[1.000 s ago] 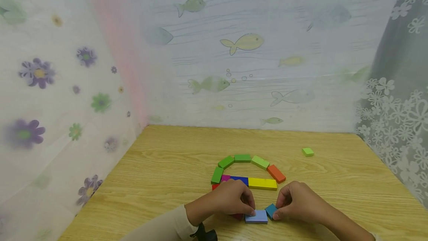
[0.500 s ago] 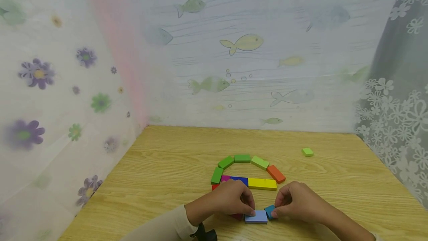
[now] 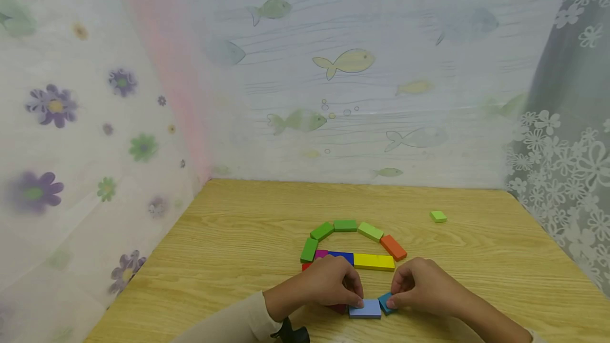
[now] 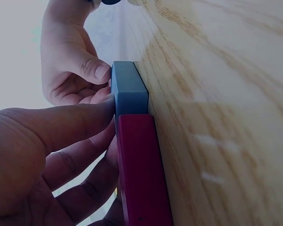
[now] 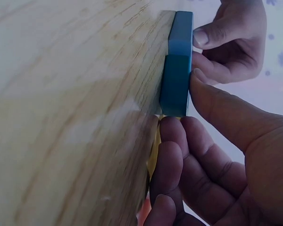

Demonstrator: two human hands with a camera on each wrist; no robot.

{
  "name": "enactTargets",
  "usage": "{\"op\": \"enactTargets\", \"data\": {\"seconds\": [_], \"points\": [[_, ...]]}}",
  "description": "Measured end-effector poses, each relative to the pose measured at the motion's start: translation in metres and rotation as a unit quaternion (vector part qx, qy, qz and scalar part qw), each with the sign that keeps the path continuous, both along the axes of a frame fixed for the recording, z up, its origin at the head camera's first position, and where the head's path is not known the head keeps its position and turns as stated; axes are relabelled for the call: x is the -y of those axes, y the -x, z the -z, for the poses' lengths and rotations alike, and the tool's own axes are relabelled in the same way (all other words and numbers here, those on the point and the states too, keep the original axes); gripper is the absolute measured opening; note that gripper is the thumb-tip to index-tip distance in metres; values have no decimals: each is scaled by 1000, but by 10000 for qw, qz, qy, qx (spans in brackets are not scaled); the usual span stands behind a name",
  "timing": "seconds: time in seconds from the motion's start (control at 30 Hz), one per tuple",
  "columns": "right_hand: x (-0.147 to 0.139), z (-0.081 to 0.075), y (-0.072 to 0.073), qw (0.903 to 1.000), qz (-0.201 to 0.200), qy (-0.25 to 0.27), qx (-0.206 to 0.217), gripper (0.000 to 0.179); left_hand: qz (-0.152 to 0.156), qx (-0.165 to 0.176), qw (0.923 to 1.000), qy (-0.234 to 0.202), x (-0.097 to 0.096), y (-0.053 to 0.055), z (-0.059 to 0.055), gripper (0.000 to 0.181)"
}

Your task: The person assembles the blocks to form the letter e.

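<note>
My left hand (image 3: 331, 282) pinches a light blue block (image 3: 366, 309) near the table's front, thumb on its top edge. A magenta block (image 4: 144, 169) lies end to end with it in the left wrist view, partly under the hand in the head view. My right hand (image 3: 424, 287) pinches a smaller teal block (image 3: 384, 299), thumb on top and fingers curled at its far side. In the right wrist view the teal block (image 5: 175, 87) sits against the end of the light blue block (image 5: 181, 30), slightly angled to it.
Behind the hands, several green blocks (image 3: 345, 226) and an orange block (image 3: 393, 247) form an arch. Below it runs a row with a blue block (image 3: 342, 257) and a yellow block (image 3: 374, 262). A lone lime block (image 3: 438, 217) lies at the back right.
The right hand has shifted very slightly left, and the teal block has turned a little against the light blue block's end. The left hand stays in place.
</note>
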State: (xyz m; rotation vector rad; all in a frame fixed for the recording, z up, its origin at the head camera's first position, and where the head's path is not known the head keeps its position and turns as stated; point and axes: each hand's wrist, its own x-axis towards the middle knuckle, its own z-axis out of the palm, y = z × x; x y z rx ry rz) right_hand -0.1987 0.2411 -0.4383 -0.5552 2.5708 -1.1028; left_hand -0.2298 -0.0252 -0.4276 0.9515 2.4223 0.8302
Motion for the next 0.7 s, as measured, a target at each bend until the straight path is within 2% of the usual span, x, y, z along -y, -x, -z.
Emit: {"op": "enactTargets", "data": {"seconds": [0.37,0.7], "points": [[-3,-5,2,9999,83,-133,-22,22,-21,38,10000,-51,0,0,1,9],[-15,-17,20,9995,179,-106,-257,21,-1,9,10000,-11,1,0,1,10]]}}
